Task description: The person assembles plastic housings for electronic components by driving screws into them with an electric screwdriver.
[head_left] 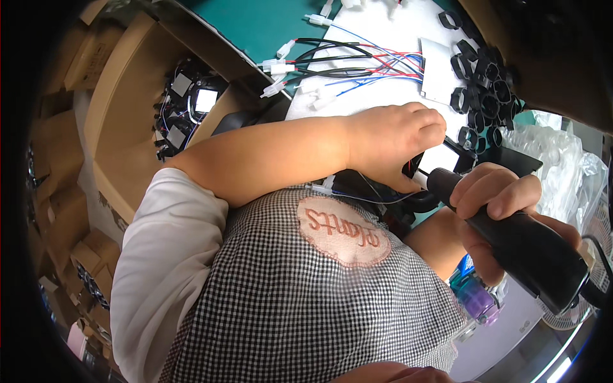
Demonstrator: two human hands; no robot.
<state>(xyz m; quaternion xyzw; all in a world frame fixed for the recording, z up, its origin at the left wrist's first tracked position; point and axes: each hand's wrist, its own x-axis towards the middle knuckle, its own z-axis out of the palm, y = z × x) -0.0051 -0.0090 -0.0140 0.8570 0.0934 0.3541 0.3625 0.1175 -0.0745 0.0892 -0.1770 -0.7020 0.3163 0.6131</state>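
**Head view: thin wires lie close under the tool tip**

Head camera shows, at the far left, a brown cardboard box (128, 96) holding black fan parts with wires. Further right, the left hand (396, 137) is curled and pressed down on a small black part with thin wires (415, 167); the part is mostly hidden, so I cannot tell exactly how it is gripped. The right hand (495, 198) is closed fully around a black pen-shaped power tool (517, 246), whose tip meets the part just beside the left fingers. Behind lie a bundle of red, blue and black wires with white connectors (345, 60) and a pile of black plastic rings (479, 83).

If the tip slips, it may touch the fingers or cut a thin wire. The tool's cord could also pull the tip off its place.
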